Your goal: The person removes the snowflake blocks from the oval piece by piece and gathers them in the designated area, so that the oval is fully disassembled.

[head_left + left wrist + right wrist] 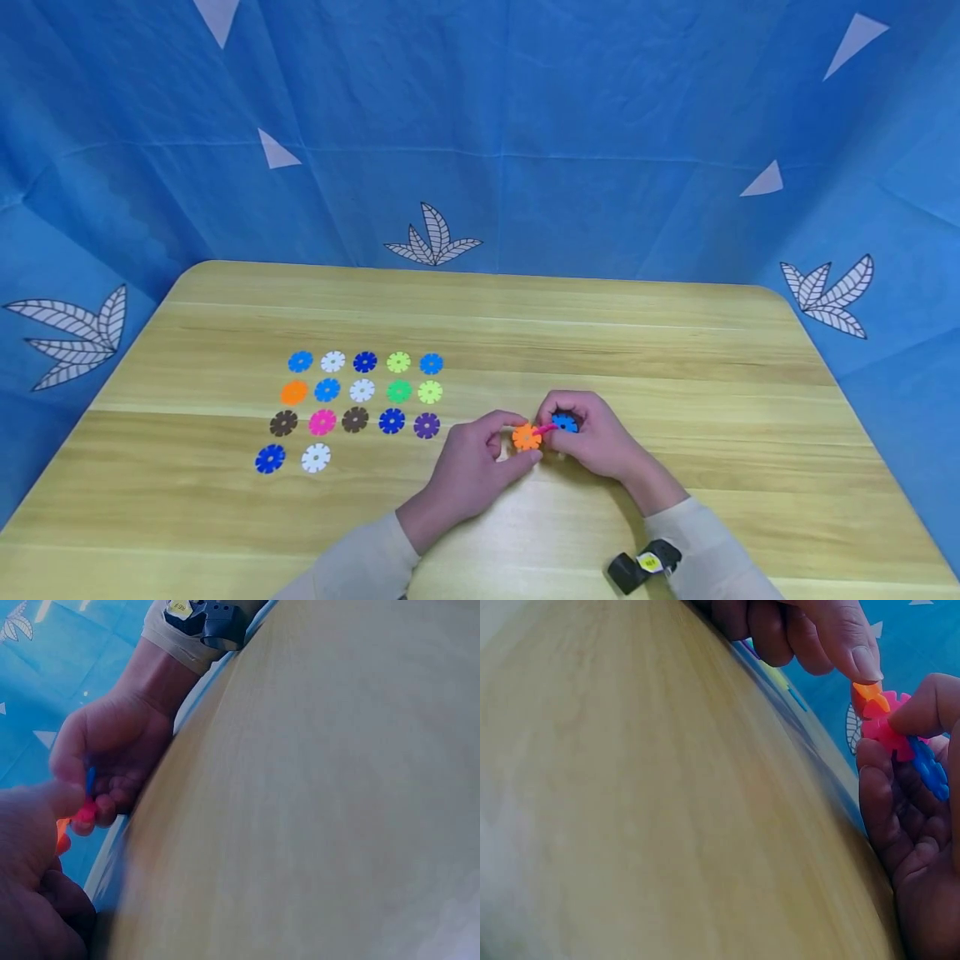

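Between the thumb and index finger of my left hand (pixel 467 468) is an orange notched disc (pixel 527 437), shaped like a snowflake. My right hand (pixel 600 437) pinches a pink notched disc (pixel 889 735), seen nearly edge-on in the head view. A blue notched disc (pixel 930 769) joins the pink one at an angle, partly within the right palm. Orange and pink meet at their edges in the right wrist view; how deep their slots sit is hidden by fingers. Both hands are held close together above the table's middle.
Rows of loose notched discs lie left of my hands, among them a purple disc (pixel 427 426), a green disc (pixel 399 391) and a white disc (pixel 316 457). They rest on a wooden table (pixel 712 358). A black wrist device (pixel 645 565) is at the right sleeve. Blue cloth (pixel 502 125) hangs behind.
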Motion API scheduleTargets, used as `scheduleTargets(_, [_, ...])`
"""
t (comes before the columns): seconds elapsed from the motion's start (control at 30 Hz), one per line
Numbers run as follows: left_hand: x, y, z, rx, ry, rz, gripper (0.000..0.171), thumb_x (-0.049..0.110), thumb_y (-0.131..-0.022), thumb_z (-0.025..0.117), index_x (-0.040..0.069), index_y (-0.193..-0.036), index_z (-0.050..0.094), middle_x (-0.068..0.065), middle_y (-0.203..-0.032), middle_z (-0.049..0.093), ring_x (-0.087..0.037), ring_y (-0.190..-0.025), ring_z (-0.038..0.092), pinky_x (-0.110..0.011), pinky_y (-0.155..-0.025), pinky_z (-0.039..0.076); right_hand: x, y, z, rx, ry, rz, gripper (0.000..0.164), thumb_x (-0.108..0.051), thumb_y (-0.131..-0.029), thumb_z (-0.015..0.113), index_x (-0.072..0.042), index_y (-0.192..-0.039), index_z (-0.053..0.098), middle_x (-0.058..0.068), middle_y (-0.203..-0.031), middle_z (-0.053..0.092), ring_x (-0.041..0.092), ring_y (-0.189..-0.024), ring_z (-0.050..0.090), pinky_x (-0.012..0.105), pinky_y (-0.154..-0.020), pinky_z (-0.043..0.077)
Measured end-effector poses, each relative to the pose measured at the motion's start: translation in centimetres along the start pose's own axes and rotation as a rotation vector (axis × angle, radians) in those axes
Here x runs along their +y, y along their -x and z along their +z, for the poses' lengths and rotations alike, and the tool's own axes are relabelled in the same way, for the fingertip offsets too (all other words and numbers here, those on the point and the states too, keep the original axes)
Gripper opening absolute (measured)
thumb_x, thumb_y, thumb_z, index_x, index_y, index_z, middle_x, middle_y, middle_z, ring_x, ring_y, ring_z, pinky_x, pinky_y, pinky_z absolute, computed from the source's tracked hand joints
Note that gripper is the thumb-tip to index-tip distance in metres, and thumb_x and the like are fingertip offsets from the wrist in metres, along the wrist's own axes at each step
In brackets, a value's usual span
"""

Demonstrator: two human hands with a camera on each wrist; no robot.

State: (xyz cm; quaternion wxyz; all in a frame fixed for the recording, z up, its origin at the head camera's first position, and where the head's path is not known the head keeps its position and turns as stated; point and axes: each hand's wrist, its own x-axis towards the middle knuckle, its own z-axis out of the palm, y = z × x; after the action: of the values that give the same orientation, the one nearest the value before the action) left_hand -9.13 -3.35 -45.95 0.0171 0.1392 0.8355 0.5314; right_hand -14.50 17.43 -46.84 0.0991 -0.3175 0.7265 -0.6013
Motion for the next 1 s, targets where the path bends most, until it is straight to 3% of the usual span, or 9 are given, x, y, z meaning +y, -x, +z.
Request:
scheduleTargets(0.4, [-0.3,0.3,-0.2,0.015,-0.009,0.053,0.032,0.021,-0.081,0.086,0.008,-0.108,0.075,0.011,-0.055,0.036,-0.002,-0.051,0.031,-0.02,-0.05,0.03,0.1,-0.1,0.1,-0.01,0.002,-0.015,0.024,0.012,-0.076,0.066,-0.011,-0.078,0.067,0.005,-0.075,0.066,0.021,-0.071,0.057,0.029,-0.066,0.046])
scheduleTargets(0.47, [-0.4,0.4,-0.3,0.013,0.001,0.051,0.032,0.02,-0.081,0.085,0.008,-0.108,0.075,0.011,-0.055,0.037,-0.002,-0.051,0.032,-0.02,-0.051,0.035,0.1,-0.1,0.0,-0.016,-0.001,-0.018,0.024,0.013,-0.076,0.065,-0.011,-0.078,0.067,0.004,-0.076,0.066,0.021,-0.071,0.057,0.029,-0.067,0.046])
scheduleTargets(0.6, [-0.7,0.8,-0.6,0.052,0.077,0.006,0.029,0.014,-0.08,0.086,0.007,-0.106,0.076,0.011,-0.056,0.037,-0.001,-0.052,0.032,-0.024,-0.066,0.049,0.0,0.3,-0.6,0.023,-0.122,0.026,0.02,0.014,-0.077,0.059,-0.005,-0.078,0.064,0.011,-0.077,0.065,0.019,-0.066,0.057,0.027,-0.062,0.051])
scheduleTargets(0.7, [-1.0,1.2,-0.9,0.083,0.123,-0.005,0.028,0.012,-0.079,0.086,0.007,-0.105,0.075,0.011,-0.056,0.036,-0.002,-0.053,0.032,-0.03,-0.076,0.053,0.0,0.6,-1.0,0.065,-0.212,0.061,0.017,0.015,-0.078,0.056,-0.001,-0.08,0.062,0.018,-0.079,0.064,0.017,-0.062,0.057,0.027,-0.057,0.053])
scheduleTargets(0.87, [-1.0,1.4,-1.2,0.081,0.082,0.027,0.03,0.013,-0.079,0.085,0.009,-0.106,0.072,0.013,-0.057,0.035,-0.001,-0.053,0.032,-0.029,-0.07,0.052,0.1,0.4,-0.9,0.058,-0.198,0.077,0.016,0.015,-0.08,0.056,0.001,-0.084,0.062,0.019,-0.083,0.064,0.015,-0.065,0.059,0.027,-0.057,0.053])
scheduleTargets(1.0, [-1.0,1.5,-1.4,0.089,0.054,0.014,0.033,0.013,-0.08,0.085,0.01,-0.11,0.07,0.012,-0.056,0.036,-0.002,-0.052,0.032,-0.027,-0.062,0.048,0.1,0.3,-0.6,0.071,-0.183,0.079,0.015,0.014,-0.08,0.056,0.001,-0.084,0.062,0.019,-0.082,0.064,0.016,-0.065,0.06,0.027,-0.056,0.053])
